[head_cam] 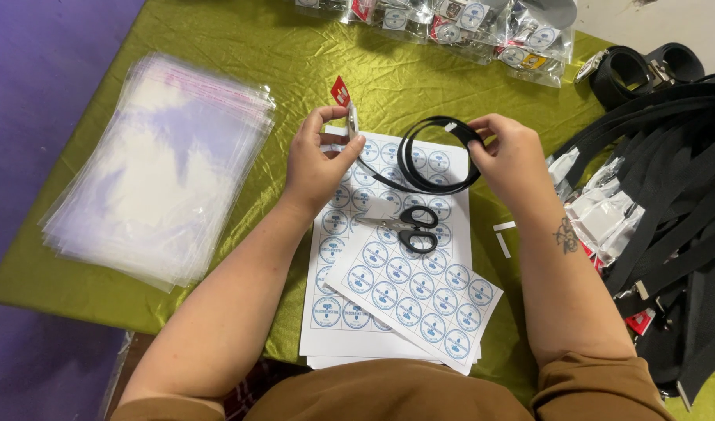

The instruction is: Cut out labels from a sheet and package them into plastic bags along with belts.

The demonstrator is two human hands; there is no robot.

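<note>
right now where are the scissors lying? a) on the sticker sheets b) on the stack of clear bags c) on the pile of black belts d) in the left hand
a: the scissors lie on the sticker sheets of round blue labels, just below the left hand and right hand, which hold a coiled belt above them.

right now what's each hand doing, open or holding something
Left hand: closed on the belt buckle with its red tag.
Right hand: closed on the coiled black belt, held above the sticker sheets.
</note>
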